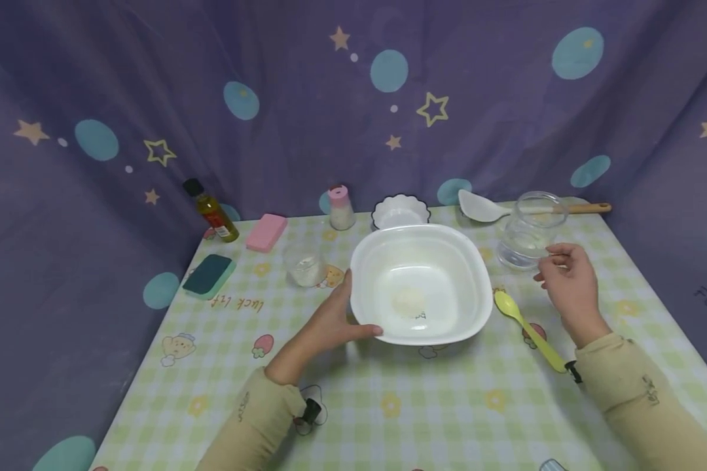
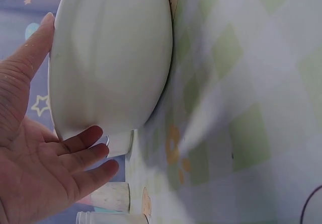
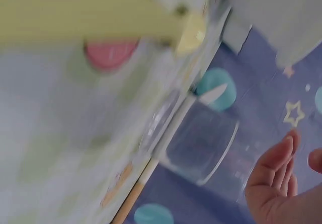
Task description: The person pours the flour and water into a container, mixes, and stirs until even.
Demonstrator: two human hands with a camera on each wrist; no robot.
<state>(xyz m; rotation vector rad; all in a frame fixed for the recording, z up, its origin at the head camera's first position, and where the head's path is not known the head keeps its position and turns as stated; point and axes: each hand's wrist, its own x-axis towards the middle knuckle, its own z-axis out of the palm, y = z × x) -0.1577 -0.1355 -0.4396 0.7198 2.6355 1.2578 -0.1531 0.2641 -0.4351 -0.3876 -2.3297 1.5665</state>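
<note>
A white, rounded-square bowl [image 1: 365, 294] stands mid-table, with a pale, cream-coloured patch [image 1: 408, 301] on its bottom. My left hand [image 1: 325, 318] holds the bowl at its near left corner, thumb along the rim and fingers against the outer wall. The left wrist view shows that outer wall [image 2: 110, 58] close up. On the right, my right hand [image 1: 571, 288] hovers beside a clear glass jar [image 1: 530, 229], its fingers loosely bent and holding nothing. In the right wrist view the jar [image 3: 201, 138] is left of the fingers. A yellow-green spoon [image 1: 533, 333] lies between bowl and right hand.
Behind the bowl are a scalloped white dish [image 1: 400, 208], a pink-topped shaker [image 1: 341, 209] and a white spatula [image 1: 483, 208] with a wooden handle. To the left stand a small glass cup [image 1: 304, 267], an oil bottle [image 1: 215, 216], a pink sponge [image 1: 266, 233] and a green sponge [image 1: 209, 275].
</note>
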